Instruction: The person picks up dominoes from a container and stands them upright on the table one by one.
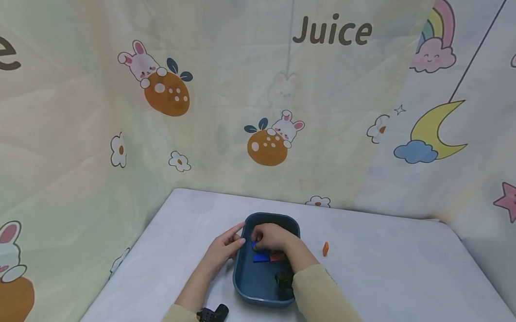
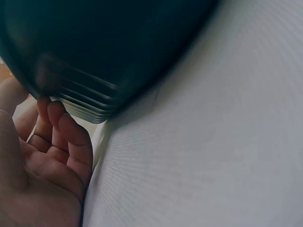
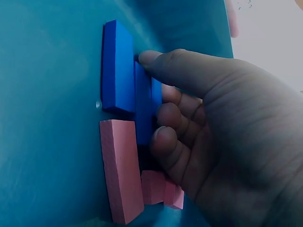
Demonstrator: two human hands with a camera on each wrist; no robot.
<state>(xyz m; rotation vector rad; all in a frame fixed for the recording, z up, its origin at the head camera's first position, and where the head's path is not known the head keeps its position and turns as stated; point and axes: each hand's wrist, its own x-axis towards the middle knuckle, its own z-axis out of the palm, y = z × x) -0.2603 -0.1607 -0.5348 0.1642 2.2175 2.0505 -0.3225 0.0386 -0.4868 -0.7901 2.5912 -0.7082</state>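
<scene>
A dark blue plastic tray [image 1: 260, 285] with rounded corners stands on the table. My left hand [image 1: 223, 249] holds its left side, and in the left wrist view the curled fingers [image 2: 75, 130] touch its ridged outer wall. Inside the tray my right hand [image 1: 273, 237] has its thumb and curled fingers about a blue block [image 3: 143, 101]. Beside that block lies another blue block [image 3: 118, 68]. A reddish block [image 3: 122, 170] lies end to end with it, and smaller reddish pieces [image 3: 154, 187] sit close to the right fingertips, partly hidden by the hand.
An orange block [image 1: 325, 249] stands on the white-covered table [image 1: 387, 284], right of the tray. Printed cloth [image 1: 227, 81] hangs behind and beside the table. Black cameras are strapped to both wrists; the right one [image 1: 283, 280] hangs over the tray.
</scene>
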